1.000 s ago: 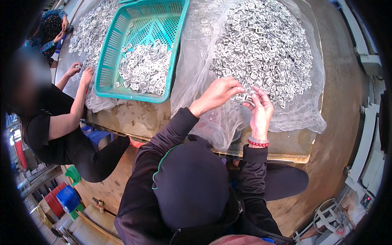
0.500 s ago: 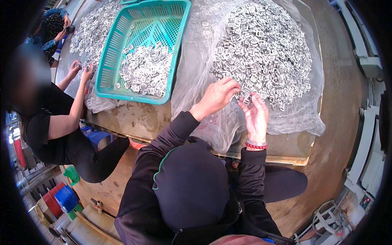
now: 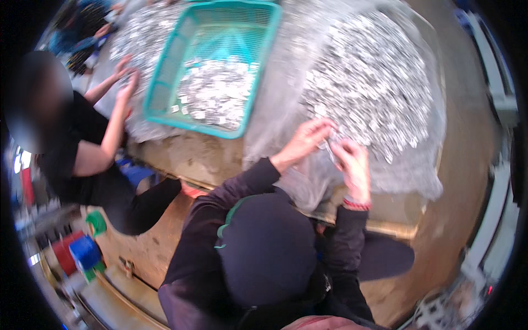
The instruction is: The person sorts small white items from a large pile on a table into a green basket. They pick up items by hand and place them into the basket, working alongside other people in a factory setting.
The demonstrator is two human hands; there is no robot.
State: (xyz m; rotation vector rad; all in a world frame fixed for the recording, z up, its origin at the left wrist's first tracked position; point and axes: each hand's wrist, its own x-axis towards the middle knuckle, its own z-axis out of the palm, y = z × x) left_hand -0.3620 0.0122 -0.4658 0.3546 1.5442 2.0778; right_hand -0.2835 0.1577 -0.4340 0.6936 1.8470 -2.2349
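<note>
A small silvery metal piece [image 3: 329, 147] sits between the two hands at the near edge of the heap of metal pieces [image 3: 374, 93], which lies on a clear plastic sheet [image 3: 418, 181] spread over the bench [image 3: 192, 159]. The left hand [image 3: 304, 142] has its fingers curled down onto the pile edge, apparently pinching that piece, though blur keeps the grip from being sure. The right hand [image 3: 352, 165], a red band at its wrist, has its fingers closed up against the same spot; whether they hold a piece of their own cannot be told.

The likeliest trouble is a dropped piece: it is small and smooth, and a loose pinch would let it fall back into the heap, where it would be lost among identical ones. The sheet hangs over the bench's near edge, so dragging it with a wrist could send pieces sliding off to the floor.

To the left stands a teal plastic basket [image 3: 159, 93] partly filled with more pieces. Beyond it another person's hands [image 3: 125, 77] rest on a second heap, well apart.
</note>
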